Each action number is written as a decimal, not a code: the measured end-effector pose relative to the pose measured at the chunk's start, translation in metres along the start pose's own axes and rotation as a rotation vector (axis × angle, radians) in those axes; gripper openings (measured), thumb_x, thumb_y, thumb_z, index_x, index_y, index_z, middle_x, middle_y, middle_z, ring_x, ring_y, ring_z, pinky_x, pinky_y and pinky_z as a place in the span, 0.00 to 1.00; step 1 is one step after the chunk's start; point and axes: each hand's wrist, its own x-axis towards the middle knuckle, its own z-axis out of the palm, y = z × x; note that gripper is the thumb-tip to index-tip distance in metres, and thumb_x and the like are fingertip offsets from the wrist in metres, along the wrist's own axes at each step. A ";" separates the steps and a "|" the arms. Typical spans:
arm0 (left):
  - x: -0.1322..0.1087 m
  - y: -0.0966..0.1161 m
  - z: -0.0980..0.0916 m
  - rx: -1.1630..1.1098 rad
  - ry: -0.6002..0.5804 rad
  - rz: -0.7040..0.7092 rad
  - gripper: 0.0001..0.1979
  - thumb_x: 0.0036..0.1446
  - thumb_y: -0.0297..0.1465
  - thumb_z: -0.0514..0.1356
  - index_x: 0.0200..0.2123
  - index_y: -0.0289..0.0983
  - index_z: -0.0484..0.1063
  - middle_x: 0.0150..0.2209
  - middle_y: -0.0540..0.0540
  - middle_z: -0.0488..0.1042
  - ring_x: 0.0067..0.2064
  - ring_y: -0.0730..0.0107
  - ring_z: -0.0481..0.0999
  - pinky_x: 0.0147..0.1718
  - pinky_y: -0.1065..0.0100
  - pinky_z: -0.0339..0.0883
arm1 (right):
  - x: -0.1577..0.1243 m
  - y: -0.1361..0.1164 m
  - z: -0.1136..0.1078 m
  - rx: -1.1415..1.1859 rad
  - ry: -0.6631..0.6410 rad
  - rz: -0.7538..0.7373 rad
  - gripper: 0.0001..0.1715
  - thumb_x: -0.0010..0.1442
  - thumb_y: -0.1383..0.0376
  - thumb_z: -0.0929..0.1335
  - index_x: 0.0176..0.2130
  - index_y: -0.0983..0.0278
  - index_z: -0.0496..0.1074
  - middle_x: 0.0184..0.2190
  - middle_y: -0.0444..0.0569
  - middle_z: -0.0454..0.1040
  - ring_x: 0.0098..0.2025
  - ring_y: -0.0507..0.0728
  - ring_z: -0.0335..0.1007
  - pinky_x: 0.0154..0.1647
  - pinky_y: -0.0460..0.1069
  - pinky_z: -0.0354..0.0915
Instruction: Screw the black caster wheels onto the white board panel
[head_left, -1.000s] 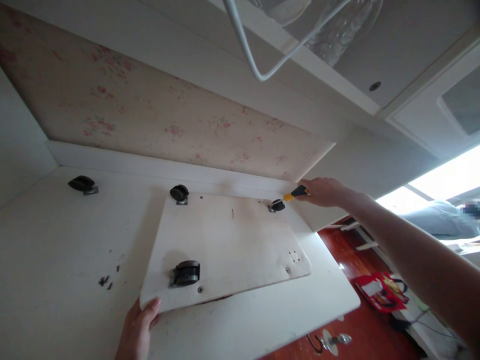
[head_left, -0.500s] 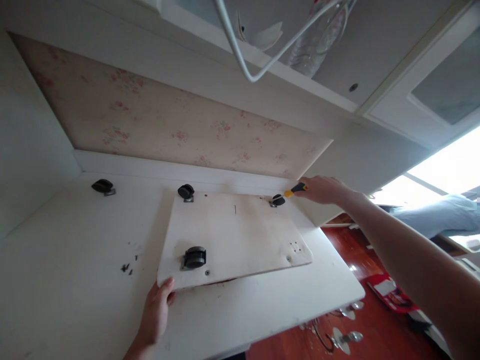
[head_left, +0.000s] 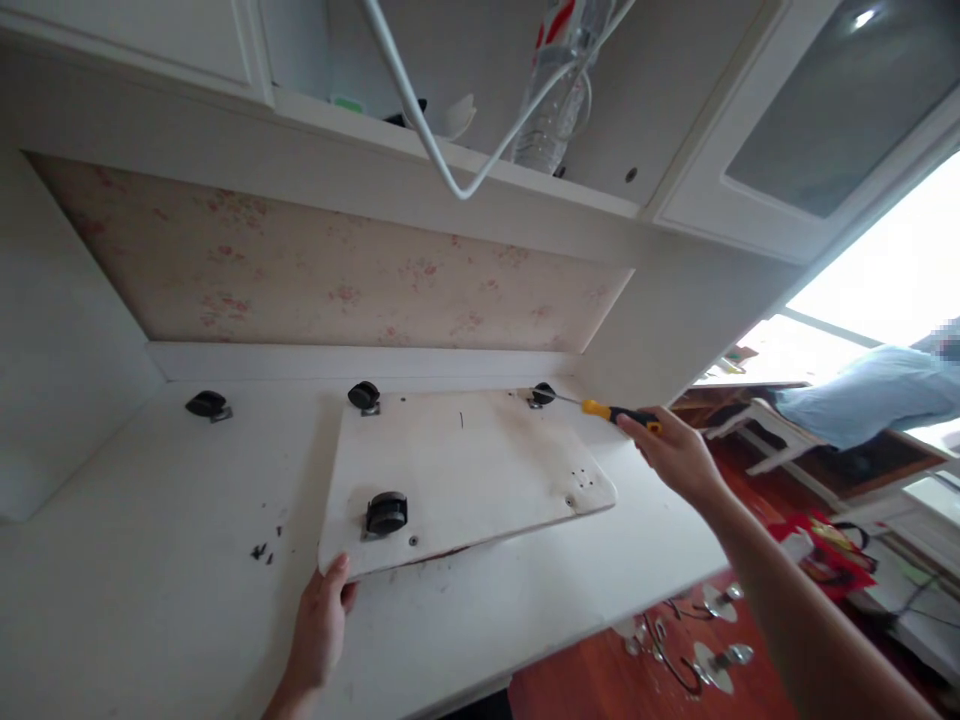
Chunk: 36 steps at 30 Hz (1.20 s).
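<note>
A white board (head_left: 465,460) lies on the white desk top (head_left: 480,610), with black casters on three of its corners. My left hand (head_left: 324,610) grips the board's near left corner, thumb on top. In my right hand (head_left: 671,450) is a screwdriver (head_left: 615,412) with a yellow and black handle, its shaft pointing left at the far right caster (head_left: 543,394). Whether the tip touches a screw there is too small to tell. The other casters are the far left one (head_left: 364,396) and the near left one (head_left: 387,513). Bare screw holes (head_left: 581,478) mark the near right corner.
A loose caster (head_left: 207,405) and several small screws (head_left: 261,552) lie on the desk left of the board. A white cable (head_left: 461,190) hangs from the shelf above, near a plastic bottle (head_left: 551,110). A person (head_left: 862,395) is at the far right.
My right hand has drawn back toward me and right, so more of the screwdriver's shaft shows. The left hand stays on the board's corner. The camera view has shifted.
</note>
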 end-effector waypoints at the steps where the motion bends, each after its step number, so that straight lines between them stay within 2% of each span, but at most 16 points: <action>1: -0.001 0.000 -0.001 -0.009 0.001 -0.003 0.25 0.35 0.51 0.70 0.26 0.40 0.66 0.30 0.50 0.73 0.37 0.62 0.74 0.35 0.66 0.72 | -0.018 0.009 0.011 0.192 0.012 0.054 0.23 0.58 0.41 0.66 0.32 0.57 0.68 0.20 0.44 0.67 0.21 0.56 0.61 0.22 0.53 0.58; 3: -0.004 0.001 -0.002 -0.012 -0.008 -0.012 0.25 0.36 0.51 0.70 0.27 0.39 0.67 0.29 0.50 0.72 0.37 0.63 0.74 0.36 0.67 0.72 | -0.054 0.023 0.036 0.582 0.001 0.162 0.20 0.58 0.45 0.68 0.29 0.57 0.66 0.20 0.42 0.64 0.20 0.53 0.56 0.19 0.52 0.54; 5: -0.008 0.003 -0.004 -0.006 -0.017 -0.017 0.25 0.38 0.53 0.69 0.29 0.39 0.69 0.29 0.51 0.72 0.36 0.64 0.74 0.37 0.67 0.72 | -0.086 0.031 0.062 0.891 0.016 0.344 0.17 0.57 0.47 0.70 0.30 0.56 0.67 0.21 0.41 0.62 0.19 0.52 0.52 0.15 0.50 0.50; 8: -0.018 0.007 -0.008 -0.017 0.015 -0.007 0.26 0.43 0.56 0.66 0.31 0.39 0.70 0.29 0.51 0.71 0.35 0.65 0.73 0.35 0.67 0.71 | -0.124 0.033 0.095 1.145 0.036 0.518 0.16 0.57 0.50 0.71 0.29 0.57 0.67 0.20 0.40 0.57 0.19 0.50 0.49 0.13 0.48 0.52; 11: -0.027 0.014 -0.017 0.099 0.002 0.088 0.24 0.51 0.56 0.61 0.28 0.39 0.68 0.26 0.52 0.67 0.29 0.68 0.69 0.30 0.68 0.67 | -0.144 0.027 0.113 1.242 0.076 0.605 0.17 0.52 0.53 0.75 0.29 0.60 0.69 0.21 0.40 0.60 0.21 0.48 0.54 0.15 0.43 0.57; 13: -0.030 0.020 -0.028 0.258 -0.015 0.188 0.22 0.56 0.53 0.59 0.28 0.39 0.68 0.24 0.53 0.64 0.27 0.69 0.65 0.28 0.69 0.63 | -0.148 0.020 0.118 1.256 0.080 0.644 0.18 0.47 0.55 0.78 0.30 0.62 0.70 0.22 0.40 0.63 0.23 0.47 0.57 0.18 0.41 0.60; 15: -0.032 0.027 -0.043 0.404 0.015 0.277 0.20 0.59 0.50 0.58 0.30 0.39 0.69 0.24 0.53 0.64 0.27 0.69 0.64 0.28 0.68 0.61 | -0.146 0.013 0.119 1.244 0.057 0.681 0.20 0.44 0.56 0.79 0.31 0.63 0.72 0.23 0.41 0.65 0.25 0.47 0.59 0.22 0.40 0.64; 19: -0.023 0.044 -0.081 0.587 0.129 0.366 0.18 0.61 0.49 0.56 0.35 0.40 0.72 0.27 0.52 0.69 0.30 0.66 0.68 0.32 0.66 0.62 | -0.139 -0.004 0.120 1.241 0.012 0.675 0.20 0.43 0.57 0.80 0.33 0.64 0.74 0.23 0.42 0.65 0.26 0.47 0.59 0.23 0.40 0.65; 22: -0.003 0.058 -0.106 0.784 0.142 0.406 0.17 0.61 0.48 0.57 0.40 0.40 0.72 0.32 0.49 0.75 0.34 0.63 0.73 0.36 0.64 0.64 | -0.139 -0.019 0.124 1.262 -0.011 0.683 0.22 0.41 0.57 0.81 0.32 0.64 0.74 0.23 0.42 0.65 0.25 0.47 0.59 0.22 0.40 0.64; 25: 0.021 0.073 -0.121 1.004 0.061 0.558 0.15 0.64 0.43 0.54 0.40 0.40 0.73 0.36 0.47 0.76 0.35 0.63 0.75 0.40 0.63 0.65 | -0.141 -0.029 0.130 1.262 -0.019 0.714 0.24 0.38 0.56 0.82 0.30 0.64 0.73 0.22 0.41 0.65 0.25 0.47 0.60 0.22 0.39 0.64; 27: 0.036 0.084 -0.124 1.129 -0.014 0.650 0.15 0.66 0.41 0.52 0.42 0.40 0.73 0.42 0.45 0.75 0.38 0.64 0.75 0.42 0.63 0.66 | -0.143 -0.032 0.132 1.260 -0.027 0.726 0.24 0.37 0.56 0.82 0.30 0.64 0.73 0.21 0.41 0.65 0.24 0.47 0.60 0.21 0.39 0.64; 32: 0.067 0.111 -0.112 1.459 -0.276 0.758 0.18 0.68 0.35 0.47 0.45 0.42 0.77 0.44 0.45 0.74 0.41 0.65 0.76 0.41 0.66 0.66 | -0.147 -0.033 0.131 1.231 -0.052 0.767 0.27 0.35 0.55 0.82 0.31 0.64 0.74 0.19 0.43 0.67 0.22 0.48 0.60 0.19 0.40 0.63; 36: 0.091 0.123 -0.102 1.556 -0.498 0.812 0.16 0.65 0.30 0.51 0.42 0.45 0.80 0.42 0.47 0.76 0.43 0.66 0.76 0.40 0.68 0.66 | -0.150 -0.031 0.125 1.230 -0.009 0.850 0.32 0.30 0.55 0.83 0.34 0.63 0.75 0.21 0.43 0.70 0.25 0.48 0.64 0.25 0.40 0.69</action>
